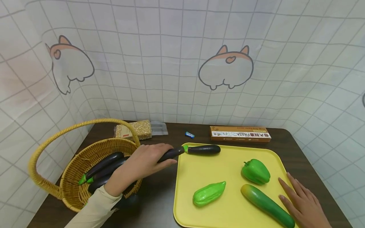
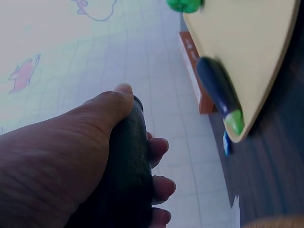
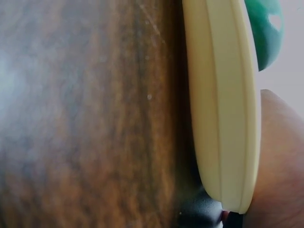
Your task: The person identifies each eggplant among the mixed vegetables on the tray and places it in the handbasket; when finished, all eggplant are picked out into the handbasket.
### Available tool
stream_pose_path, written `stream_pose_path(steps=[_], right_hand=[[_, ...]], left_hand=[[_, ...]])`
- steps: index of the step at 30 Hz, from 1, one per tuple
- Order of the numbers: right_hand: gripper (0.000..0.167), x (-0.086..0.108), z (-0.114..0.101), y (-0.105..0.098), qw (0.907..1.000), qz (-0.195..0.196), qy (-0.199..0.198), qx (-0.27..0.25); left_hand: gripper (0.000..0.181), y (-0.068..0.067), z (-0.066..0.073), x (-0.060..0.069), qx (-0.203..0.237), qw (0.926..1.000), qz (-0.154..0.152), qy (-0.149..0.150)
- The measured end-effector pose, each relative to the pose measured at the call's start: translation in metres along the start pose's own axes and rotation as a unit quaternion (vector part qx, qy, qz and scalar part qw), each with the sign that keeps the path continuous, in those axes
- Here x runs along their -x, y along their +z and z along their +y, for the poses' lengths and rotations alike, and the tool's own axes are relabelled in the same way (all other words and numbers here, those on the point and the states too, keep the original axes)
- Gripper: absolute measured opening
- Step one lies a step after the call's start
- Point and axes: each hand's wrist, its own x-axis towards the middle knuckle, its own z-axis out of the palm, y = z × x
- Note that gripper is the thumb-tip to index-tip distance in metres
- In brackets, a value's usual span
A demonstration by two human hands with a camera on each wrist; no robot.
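Observation:
My left hand (image 1: 145,160) grips a dark purple eggplant (image 1: 171,154) between the wicker basket (image 1: 64,185) and the yellow tray (image 1: 228,158). In the left wrist view, thumb and fingers wrap round that eggplant (image 2: 133,161). A second eggplant (image 1: 203,149) lies along the tray's back left edge, its green stem by the held one's tip. Several more eggplants (image 1: 104,166) lie in the basket, partly hidden by my left arm. My right hand (image 1: 306,201) lies at the tray's right edge, fingers extended, beside a long green cucumber-like vegetable (image 1: 268,204).
On the tray are a green bell pepper (image 1: 255,171) and a light green, wrinkled, pointed vegetable (image 1: 209,193). Along the table's back lie a bag of grains (image 1: 139,129), a small blue packet (image 1: 189,135) and a pasta box (image 1: 240,134). The basket's tall handle (image 1: 77,126) arches over it.

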Motion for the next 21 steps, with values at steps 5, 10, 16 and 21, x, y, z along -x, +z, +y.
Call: stream_pose_path(steps=[5, 10, 16, 21], right_hand=[[0.065, 0.001, 0.001, 0.001, 1.0, 0.0, 0.001, -0.001], [0.064, 0.0, 0.002, 0.001, 0.9999, 0.01, -0.008, -0.004], [0.064, 0.0, 0.003, 0.001, 0.9999, 0.011, -0.008, 0.001], [0.064, 0.001, 0.002, 0.0, 1.0, 0.008, -0.005, 0.0]], left_hand=[[0.037, -0.013, -0.008, 0.013, -0.011, 0.9998, 0.004, -0.017], [0.036, -0.025, -0.017, 0.029, -0.027, 0.9986, 0.003, -0.045], [0.033, -0.039, -0.035, 0.053, -0.031, 0.9974, -0.003, -0.065], [0.032, -0.052, -0.054, 0.073, -0.032, 0.9971, 0.008, -0.068]])
